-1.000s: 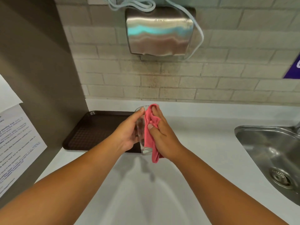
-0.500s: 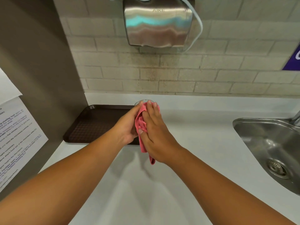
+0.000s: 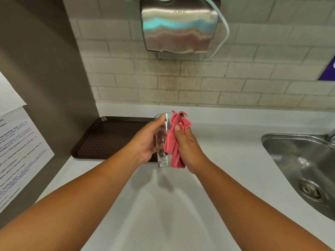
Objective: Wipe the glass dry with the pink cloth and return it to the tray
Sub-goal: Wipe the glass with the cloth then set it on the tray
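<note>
I see the left hand (image 3: 145, 144) closed around the glass (image 3: 161, 140), upright, held in the air above the tabletop (image 3: 163, 214), just off the tray's (image 3: 108, 136) near right corner. The right hand (image 3: 186, 142) has its grip pinched on the pink cloth (image 3: 175, 142), pressed to the glass's right wall. Step in hand, as I judge: drying the outside. To do it well: keep the left grip firm low on the body, turn the glass against the cloth, work rim to base, then push the cloth inside. The wet glass may slip. Tray appears free to take it.
</note>
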`<state>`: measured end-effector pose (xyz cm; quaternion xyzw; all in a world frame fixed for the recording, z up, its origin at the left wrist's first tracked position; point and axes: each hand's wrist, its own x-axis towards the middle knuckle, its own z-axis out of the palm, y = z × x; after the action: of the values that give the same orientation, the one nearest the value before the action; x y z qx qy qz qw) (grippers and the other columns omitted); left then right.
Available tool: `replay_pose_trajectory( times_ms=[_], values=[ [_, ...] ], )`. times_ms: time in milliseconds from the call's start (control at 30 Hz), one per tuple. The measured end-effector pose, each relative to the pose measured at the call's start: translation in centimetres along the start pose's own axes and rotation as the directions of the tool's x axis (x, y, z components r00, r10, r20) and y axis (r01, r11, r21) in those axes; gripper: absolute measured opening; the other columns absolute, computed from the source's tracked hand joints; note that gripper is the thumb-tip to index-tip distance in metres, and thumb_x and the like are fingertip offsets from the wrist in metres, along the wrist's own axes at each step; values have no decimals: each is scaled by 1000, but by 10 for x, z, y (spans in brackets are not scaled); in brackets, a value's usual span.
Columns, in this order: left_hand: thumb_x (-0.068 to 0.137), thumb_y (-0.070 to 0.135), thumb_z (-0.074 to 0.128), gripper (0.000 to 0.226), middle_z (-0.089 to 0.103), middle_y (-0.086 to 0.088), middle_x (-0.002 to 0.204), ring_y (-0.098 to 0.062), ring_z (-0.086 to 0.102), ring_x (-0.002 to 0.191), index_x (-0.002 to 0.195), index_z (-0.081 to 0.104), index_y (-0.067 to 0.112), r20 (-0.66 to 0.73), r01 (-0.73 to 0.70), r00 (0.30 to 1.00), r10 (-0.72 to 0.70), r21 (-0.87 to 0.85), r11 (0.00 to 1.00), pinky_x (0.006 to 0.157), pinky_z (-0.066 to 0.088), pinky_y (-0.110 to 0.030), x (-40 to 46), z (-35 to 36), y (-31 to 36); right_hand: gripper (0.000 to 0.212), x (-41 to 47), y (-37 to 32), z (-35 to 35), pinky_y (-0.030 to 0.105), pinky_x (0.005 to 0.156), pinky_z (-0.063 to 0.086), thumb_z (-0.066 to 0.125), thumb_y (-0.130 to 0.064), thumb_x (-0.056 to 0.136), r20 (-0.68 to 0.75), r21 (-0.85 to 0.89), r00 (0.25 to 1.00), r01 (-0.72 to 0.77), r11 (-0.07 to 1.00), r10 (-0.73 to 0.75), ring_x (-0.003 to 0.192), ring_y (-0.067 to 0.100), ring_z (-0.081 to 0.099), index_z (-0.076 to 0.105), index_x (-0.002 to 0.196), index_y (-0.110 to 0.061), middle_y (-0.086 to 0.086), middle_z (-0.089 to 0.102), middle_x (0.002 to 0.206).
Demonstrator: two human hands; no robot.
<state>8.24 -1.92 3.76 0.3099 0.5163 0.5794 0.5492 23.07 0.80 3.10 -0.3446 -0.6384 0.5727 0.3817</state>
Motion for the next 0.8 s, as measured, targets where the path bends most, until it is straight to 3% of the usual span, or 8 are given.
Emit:
replay_pose_trajectory(
  times_ms=[100,167,233,367,533,633,700,800],
  values=[
    [103,59,60,51,73,-14,121,-30,70,117,123,80,16,-25,-17,1000,18,2,1000,114,51,-52,2,-4,2,43,-18,9,8,31,120,45,41,-27,114,35,-108,991,133,985,-130,140,14,56,37,153,-46,1,55,154],
    [102,60,61,48,83,-9,120,-26,78,115,113,86,21,-37,-5,999,5,-5,1000,108,56,-48,5,-8,3,59,-28,13,14,15,125,18,40,-27,114,132,-324,968,244,914,-212,164,8,15,17,167,-39,-4,13,179],
    [98,63,65,53,82,-11,127,-28,76,123,118,85,18,-24,22,999,-23,-33,999,113,54,-47,6,-10,0,69,-32,15,18,6,117,-7,37,-30,114,185,-552,952,305,776,-242,162,6,-20,-5,168,-33,-10,-19,178],
    [99,60,66,55,79,-9,136,-27,72,132,132,80,19,-10,37,999,-38,-85,996,119,50,-43,7,-8,-8,70,-25,12,22,19,123,-20,35,-27,113,227,-741,932,355,571,-284,160,17,-31,-10,166,-18,-6,-28,172],
    [102,61,60,48,80,-2,135,-21,73,130,132,80,30,3,25,1000,-25,-47,999,115,52,-44,4,-2,-20,67,-4,7,19,18,124,-8,34,-28,114,71,-567,979,199,800,-193,163,7,-19,-2,170,-24,-9,-17,178],
    [102,59,60,53,79,-9,135,-29,73,128,134,76,20,11,23,1000,-23,-19,1000,114,54,-53,1,0,-24,52,10,1,3,21,126,26,38,-29,115,17,-280,995,100,955,-100,161,14,27,29,165,-24,1,28,175],
    [98,57,63,55,68,-20,128,-38,66,120,130,68,13,39,-8,999,9,-15,1000,120,47,-58,-3,2,-20,31,10,2,-6,16,102,53,39,-31,115,-20,-77,999,31,997,-33,129,13,66,49,144,-34,-2,66,140],
    [84,61,65,62,71,-12,105,-28,69,95,129,68,17,86,-49,995,51,-21,999,92,57,-43,-3,1,-16,41,3,9,-9,37,110,55,38,-38,115,-40,55,999,-15,998,17,123,17,70,46,154,-32,1,70,135]
  ],
)
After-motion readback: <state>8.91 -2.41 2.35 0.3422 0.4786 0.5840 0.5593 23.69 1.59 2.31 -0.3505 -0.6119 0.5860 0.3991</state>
